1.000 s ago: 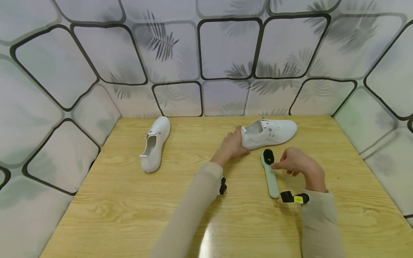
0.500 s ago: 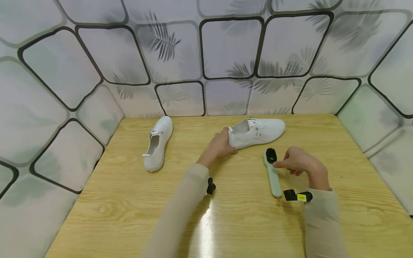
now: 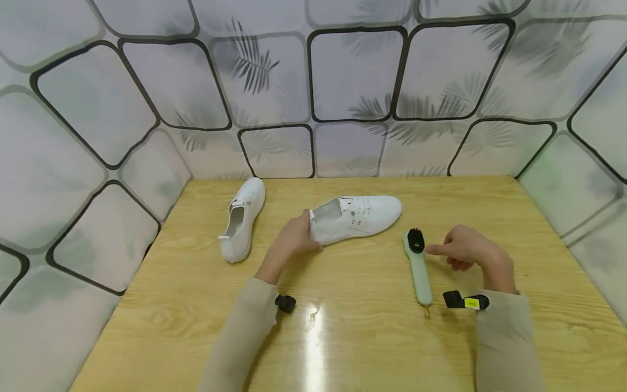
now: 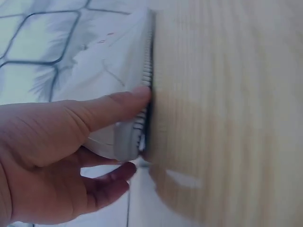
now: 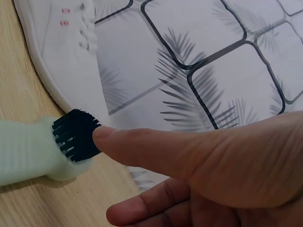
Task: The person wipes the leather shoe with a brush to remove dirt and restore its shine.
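Note:
A white lace-up shoe (image 3: 374, 213) lies near the middle of the table, its toe pointing right. My left hand (image 3: 290, 240) grips its heel, and in the left wrist view the thumb (image 4: 128, 101) lies along the sole's ribbed edge. Just right of the shoe's toe, a pale green brush (image 3: 419, 275) rests bristles up, with black bristles (image 5: 78, 135) on its head. Beside that head is my right hand (image 3: 472, 251), holding nothing. Its thumb (image 5: 142, 146) points at the bristles and overlaps their edge in the right wrist view, while the other fingers hang loosely bent.
A second white shoe (image 3: 242, 223) stands at the table's left, its toe toward the back. Patterned walls (image 3: 357, 71) rise behind and at both sides of the wooden table (image 3: 362, 337).
My left hand has drawn the shoe leftward and slightly nearer, away from above the brush. The right hand and the brush have stayed nearly in place; the view has shifted slightly.

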`<state>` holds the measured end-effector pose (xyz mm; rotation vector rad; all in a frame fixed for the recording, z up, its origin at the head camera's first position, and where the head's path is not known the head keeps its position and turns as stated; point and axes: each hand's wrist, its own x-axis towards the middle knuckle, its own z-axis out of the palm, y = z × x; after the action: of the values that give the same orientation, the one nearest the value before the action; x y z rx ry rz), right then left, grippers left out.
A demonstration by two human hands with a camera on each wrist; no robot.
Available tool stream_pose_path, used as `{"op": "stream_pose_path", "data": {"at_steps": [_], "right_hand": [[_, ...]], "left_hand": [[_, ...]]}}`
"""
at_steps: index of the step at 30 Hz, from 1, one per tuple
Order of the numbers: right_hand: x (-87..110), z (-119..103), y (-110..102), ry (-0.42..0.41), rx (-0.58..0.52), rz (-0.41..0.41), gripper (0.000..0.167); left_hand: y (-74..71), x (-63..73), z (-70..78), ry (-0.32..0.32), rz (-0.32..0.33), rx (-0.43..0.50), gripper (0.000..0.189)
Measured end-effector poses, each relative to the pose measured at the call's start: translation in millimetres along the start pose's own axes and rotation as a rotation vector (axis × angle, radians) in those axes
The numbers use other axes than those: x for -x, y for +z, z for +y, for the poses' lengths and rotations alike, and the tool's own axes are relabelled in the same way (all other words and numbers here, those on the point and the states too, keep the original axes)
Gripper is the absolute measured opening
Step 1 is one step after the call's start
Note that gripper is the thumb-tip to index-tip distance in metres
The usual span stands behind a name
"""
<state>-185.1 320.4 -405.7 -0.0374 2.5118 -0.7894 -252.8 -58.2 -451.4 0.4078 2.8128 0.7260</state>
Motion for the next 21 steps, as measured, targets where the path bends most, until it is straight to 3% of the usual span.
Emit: {"op": "stream_pose_path", "data": {"at_steps": [4,9,12,21], "right_hand": [[-3.5,-2.9,3.0,-0.016,-0.003,-0.009,0.049],[-4.7,-2.0,5.5,-0.022,0.0,-0.027,0.052],[-5.9,-0.2,7.7,-0.027,-0.002,-0.045,0.052],[-8.1,-0.8,6.4,-0.049,0.0,-0.064,0.055]], "left_hand": [[-11.2,20.7,-22.7,-0.012,0.001,-0.014,0.098],[-23.3,31.0,-41.4,0.052,-0.035,-0.021,0.087],[-26.2,33.1,-48.8,0.087,-0.066,0.0,0.082],[-29.7,28.0,-58.4,0.156,-0.095,0.098,0.092]]}}
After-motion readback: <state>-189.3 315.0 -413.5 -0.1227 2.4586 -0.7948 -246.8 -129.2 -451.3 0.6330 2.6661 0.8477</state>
